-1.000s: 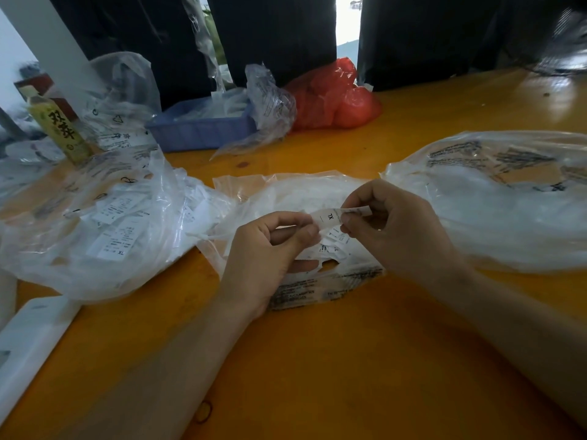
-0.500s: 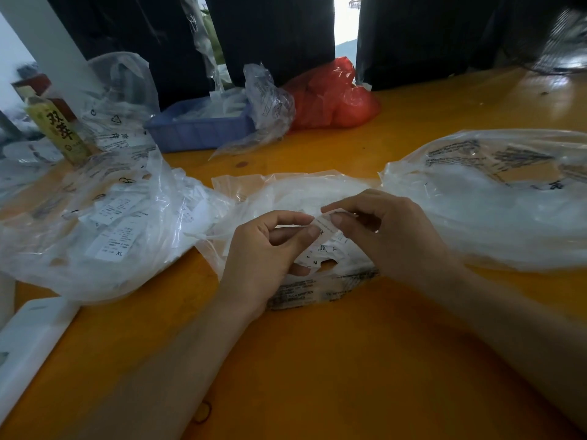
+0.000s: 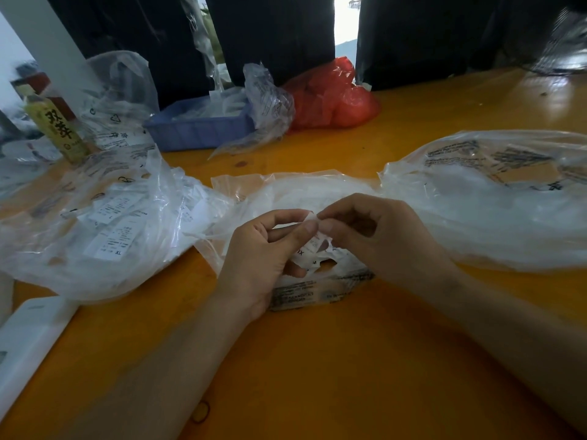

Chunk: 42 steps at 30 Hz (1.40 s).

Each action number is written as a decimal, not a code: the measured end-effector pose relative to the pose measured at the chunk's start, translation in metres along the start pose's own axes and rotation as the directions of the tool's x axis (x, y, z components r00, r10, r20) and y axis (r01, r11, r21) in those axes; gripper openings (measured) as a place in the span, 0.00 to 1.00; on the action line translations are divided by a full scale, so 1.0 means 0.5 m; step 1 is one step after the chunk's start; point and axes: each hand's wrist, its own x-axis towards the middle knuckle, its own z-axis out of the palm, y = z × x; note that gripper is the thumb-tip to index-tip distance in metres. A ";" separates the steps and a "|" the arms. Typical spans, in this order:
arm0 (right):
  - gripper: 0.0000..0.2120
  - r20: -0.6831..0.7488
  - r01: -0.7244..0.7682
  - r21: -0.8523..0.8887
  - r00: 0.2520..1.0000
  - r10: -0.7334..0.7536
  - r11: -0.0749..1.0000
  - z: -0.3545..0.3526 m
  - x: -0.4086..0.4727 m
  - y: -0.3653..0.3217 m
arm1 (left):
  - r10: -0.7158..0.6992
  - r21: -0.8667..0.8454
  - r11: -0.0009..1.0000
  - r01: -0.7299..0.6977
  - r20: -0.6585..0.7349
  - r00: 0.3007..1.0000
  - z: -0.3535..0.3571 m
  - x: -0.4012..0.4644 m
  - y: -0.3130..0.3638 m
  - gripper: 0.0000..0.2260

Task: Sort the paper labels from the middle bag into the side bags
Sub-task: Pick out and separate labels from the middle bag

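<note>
Both hands meet at centre over middle bag (image 3: 305, 192): left hand (image 3: 263, 252) and right hand (image 3: 378, 236) each pinch same small paper label (image 3: 313, 219) at its ends, fingers curled. Bare orange tabletop (image 3: 317, 360) open at 6 o'clock. Three clear bags: left bag (image 3: 95, 223) at 9 o'clock (XL labels inside), right bag (image 3: 495, 201) at 3. Blue tray (image 3: 197, 130), red bag (image 3: 330, 96) at 12.

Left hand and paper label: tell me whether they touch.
Touching. The head view shows the left hand pinching the paper label between thumb and fingertip above the middle bag, with the right hand pinching it too.
</note>
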 end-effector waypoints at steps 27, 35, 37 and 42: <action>0.10 -0.178 -0.310 -0.909 0.893 0.414 0.278 -0.188 0.056 0.064 | 0.481 0.719 0.657 0.226 -0.631 0.609 -0.327 0.065 0.098 0.16; 0.09 -0.207 -0.333 -0.886 0.907 0.367 0.322 -0.179 0.052 0.080 | 0.380 0.883 0.271 0.382 -0.463 0.801 -0.281 0.080 0.095 0.20; 0.08 -0.244 -0.357 -0.877 0.907 0.342 0.321 -0.181 0.054 0.074 | 0.341 0.870 0.213 0.445 -0.493 0.801 -0.281 0.076 0.099 0.21; 0.12 -0.333 -0.413 -0.813 0.908 0.254 0.411 -0.186 0.057 0.061 | 0.306 0.796 0.166 0.582 -0.602 0.737 -0.280 0.060 0.112 0.31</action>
